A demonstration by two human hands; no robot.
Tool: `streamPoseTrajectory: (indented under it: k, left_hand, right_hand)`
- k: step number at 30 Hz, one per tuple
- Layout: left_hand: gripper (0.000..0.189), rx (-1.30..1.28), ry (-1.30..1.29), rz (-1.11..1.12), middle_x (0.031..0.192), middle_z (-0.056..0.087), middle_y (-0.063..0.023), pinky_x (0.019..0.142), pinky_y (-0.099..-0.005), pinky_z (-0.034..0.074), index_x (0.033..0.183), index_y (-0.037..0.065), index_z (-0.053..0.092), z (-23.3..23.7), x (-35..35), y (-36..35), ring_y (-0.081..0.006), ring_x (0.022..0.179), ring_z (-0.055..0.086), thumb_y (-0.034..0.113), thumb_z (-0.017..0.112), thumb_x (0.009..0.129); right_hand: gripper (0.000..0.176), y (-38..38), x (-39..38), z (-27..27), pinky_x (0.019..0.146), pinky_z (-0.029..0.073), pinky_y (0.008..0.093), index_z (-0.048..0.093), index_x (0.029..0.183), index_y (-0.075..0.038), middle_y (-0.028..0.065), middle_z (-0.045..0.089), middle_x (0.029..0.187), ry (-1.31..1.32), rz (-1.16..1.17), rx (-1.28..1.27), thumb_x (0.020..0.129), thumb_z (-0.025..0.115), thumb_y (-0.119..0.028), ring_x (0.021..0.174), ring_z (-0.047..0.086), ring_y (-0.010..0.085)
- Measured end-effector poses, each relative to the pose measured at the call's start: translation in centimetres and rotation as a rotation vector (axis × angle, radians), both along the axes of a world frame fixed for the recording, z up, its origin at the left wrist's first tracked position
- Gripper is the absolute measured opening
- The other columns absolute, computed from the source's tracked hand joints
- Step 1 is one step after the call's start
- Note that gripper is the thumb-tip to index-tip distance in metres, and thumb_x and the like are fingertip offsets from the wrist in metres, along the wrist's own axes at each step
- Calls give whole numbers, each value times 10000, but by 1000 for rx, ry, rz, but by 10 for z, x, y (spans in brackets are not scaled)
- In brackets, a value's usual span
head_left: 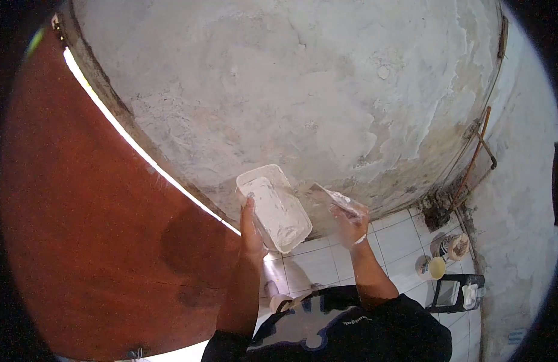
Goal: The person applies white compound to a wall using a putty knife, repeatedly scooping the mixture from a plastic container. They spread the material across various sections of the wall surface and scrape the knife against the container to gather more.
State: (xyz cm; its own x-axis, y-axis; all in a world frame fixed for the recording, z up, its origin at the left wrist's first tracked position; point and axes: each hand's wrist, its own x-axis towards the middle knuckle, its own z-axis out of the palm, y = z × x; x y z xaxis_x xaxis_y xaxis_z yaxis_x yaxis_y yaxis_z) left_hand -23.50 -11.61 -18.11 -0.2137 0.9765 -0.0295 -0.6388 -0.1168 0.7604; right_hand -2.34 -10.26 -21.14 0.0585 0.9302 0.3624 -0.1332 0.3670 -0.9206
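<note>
My left hand (pixel 251 232) grips the left side of a white rectangular tub (pixel 282 214), which has white paste inside and smeared on its walls. To the right of the tub, my right hand (pixel 351 224) is closed on a flat putty knife (pixel 339 199) coated with white paste. The blade points up and left toward the tub, with a gap between them. White paste also marks my right wrist. In front of both hands stands a grey, patchy plastered wall (pixel 261 90).
A red-brown door (pixel 110 241) is on the left. Rusty pipes (pixel 472 157) run along the right corner. On the tiled floor (pixel 315 265) at the lower right stand a bucket (pixel 455 247), a yellowish cup (pixel 436 268) and a black step stool (pixel 450 294).
</note>
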Motion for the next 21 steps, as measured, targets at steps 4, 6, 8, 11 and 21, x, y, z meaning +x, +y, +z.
streamPoseTrajectory:
  k: [4,6,8,11,21]
  left_hand:
    - [573,13,65,38,1345,461,-98,1038,-381,358,1405,37,344,-6,-6,5,-236,1232,452,328,520,944]
    - [580,30,103,58,1350,452,-100,1050,-377,339,1410,34,337,-7,-6,7,-234,1244,436,327,521,944]
    - [588,45,143,69,1356,444,-103,1061,-374,319,1415,31,331,-4,-5,8,-233,1256,419,325,522,943]
    - [595,72,192,91,1355,438,-109,1065,-376,308,1422,31,321,0,-1,7,-236,1256,414,319,522,942]
    - [609,71,137,116,1344,458,-143,1050,-397,344,1408,21,338,3,2,-1,-276,1230,450,370,506,938]
  right_hand:
    - [184,-4,-6,-3,643,488,301,690,945,17,98,689,809,-55,54,-67,835,680,-130,682,620,162]
    - [156,-8,-9,9,670,511,316,696,933,-2,137,695,812,-357,-3,-64,821,657,-103,708,664,204]
    - [156,3,-13,-19,678,522,324,697,936,-8,152,697,832,-507,-113,247,809,639,-79,737,681,228]
    - [188,-1,-17,-26,713,544,344,696,946,-16,168,704,883,-563,-201,550,783,606,-35,811,702,274]
    - [330,-5,-20,-27,800,562,372,681,1036,7,209,682,1048,-427,-107,610,724,576,29,936,693,326]
